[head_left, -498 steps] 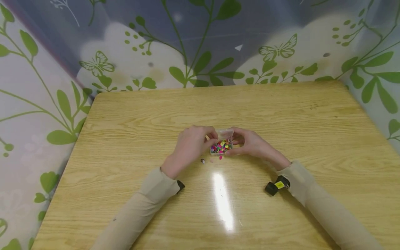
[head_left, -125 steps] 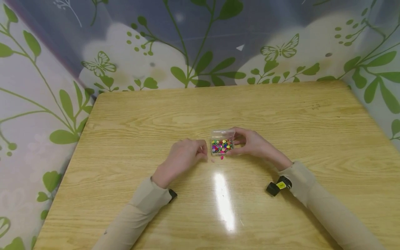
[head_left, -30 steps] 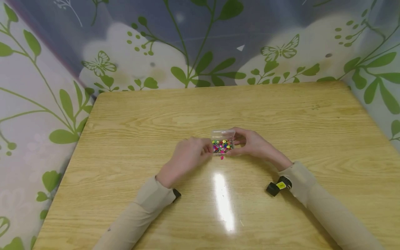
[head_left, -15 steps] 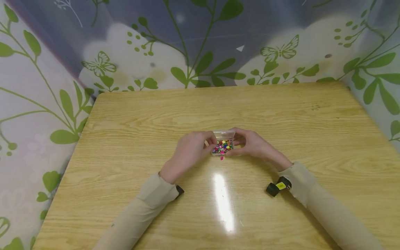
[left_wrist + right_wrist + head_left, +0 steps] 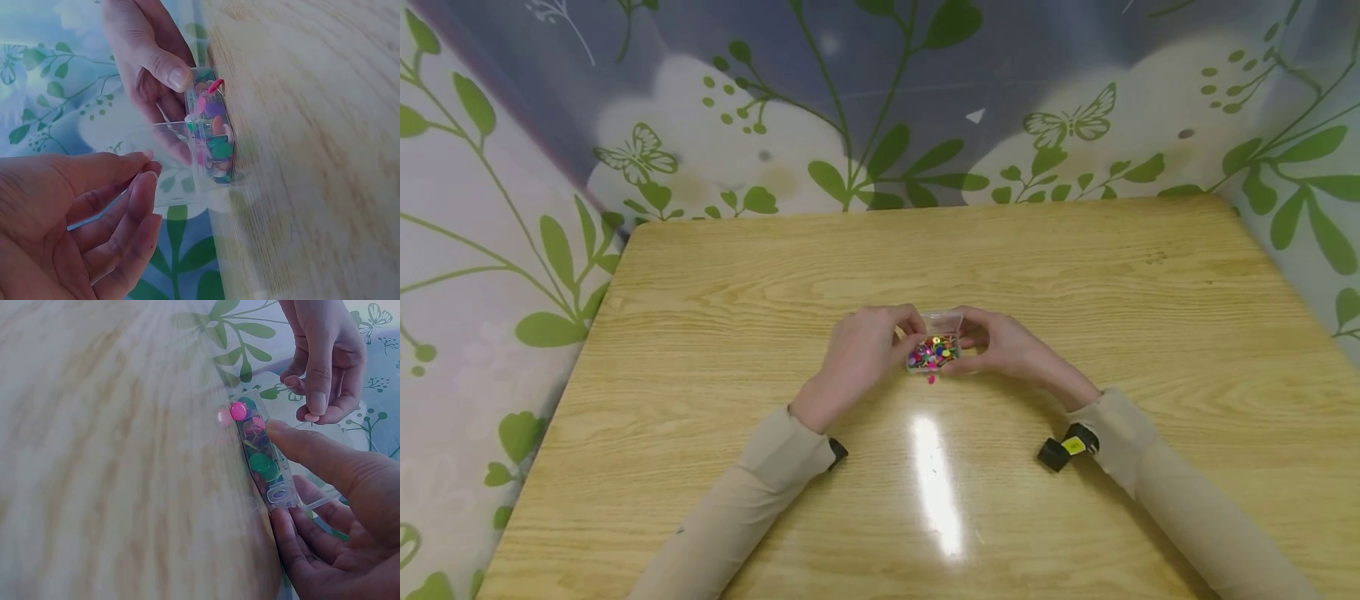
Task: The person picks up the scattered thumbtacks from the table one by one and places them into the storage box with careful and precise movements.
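Note:
A small clear plastic box (image 5: 943,320) stands on the table with its hinged lid up. It is filled with colourful thumbtacks (image 5: 934,355). My right hand (image 5: 1017,350) grips the box at its right end, thumb on the near side and fingers behind. Just above the box's left part, my left hand (image 5: 867,343) pinches a pale pink thumbtack (image 5: 311,417) between thumb and forefinger, its pin pointing down in the right wrist view. One bright pink thumbtack (image 5: 931,379) lies on the table close to the front of the box.
The wooden table (image 5: 715,292) extends on all sides of the box. Patterned wall covering (image 5: 925,100) with green leaves rises behind it and at both sides. A bright light reflection (image 5: 936,492) lies across the near tabletop.
The pale pink thumbtack has left the table and is in my left hand, which has moved up and right over the box. A dark-and-white piece seen earliest is gone from the table. My right hand stays put.

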`<state>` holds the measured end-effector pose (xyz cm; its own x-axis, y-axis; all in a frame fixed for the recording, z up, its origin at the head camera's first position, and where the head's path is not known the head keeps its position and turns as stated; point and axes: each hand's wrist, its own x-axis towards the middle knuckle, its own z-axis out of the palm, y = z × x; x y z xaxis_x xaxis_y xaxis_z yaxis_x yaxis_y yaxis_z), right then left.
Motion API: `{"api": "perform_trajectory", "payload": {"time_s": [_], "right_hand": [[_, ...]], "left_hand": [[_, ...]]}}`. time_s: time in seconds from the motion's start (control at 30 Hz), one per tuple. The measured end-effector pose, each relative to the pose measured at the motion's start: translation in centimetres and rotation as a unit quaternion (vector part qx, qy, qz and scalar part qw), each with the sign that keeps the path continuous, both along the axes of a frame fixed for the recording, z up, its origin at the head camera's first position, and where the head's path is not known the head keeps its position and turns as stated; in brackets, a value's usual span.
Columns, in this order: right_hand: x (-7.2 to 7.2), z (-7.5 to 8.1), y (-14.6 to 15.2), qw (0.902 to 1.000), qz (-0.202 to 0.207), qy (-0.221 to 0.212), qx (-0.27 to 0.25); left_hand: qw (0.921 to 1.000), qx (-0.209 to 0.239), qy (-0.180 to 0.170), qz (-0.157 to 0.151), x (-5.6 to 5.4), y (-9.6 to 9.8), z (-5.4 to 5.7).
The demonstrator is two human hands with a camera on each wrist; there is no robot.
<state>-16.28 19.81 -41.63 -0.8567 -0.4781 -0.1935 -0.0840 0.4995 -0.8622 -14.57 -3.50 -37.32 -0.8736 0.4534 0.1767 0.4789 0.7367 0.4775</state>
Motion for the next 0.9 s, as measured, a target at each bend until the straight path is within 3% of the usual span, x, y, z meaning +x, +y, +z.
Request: {"api": "perform_trajectory", "payload": {"time_s": [0.6,0.77,0.9], "right_hand": [[0.0,0.0,0.0,1.0,-0.002,0.005,0.007],[0.0,0.1,0.0,1.0,-0.002,0.001,0.003],[0.1,0.1,0.0,1.0,0.001,0.001,-0.002]], "left_hand": [[1.0,-0.005,0.002,0.007,0.0,-0.1,0.2],[0.9989,-0.045,-0.005,-0.015,0.4,0.3,0.4],[0.9951,-0.081,-0.032,-0.048,0.9,0.7,0.5]]}}
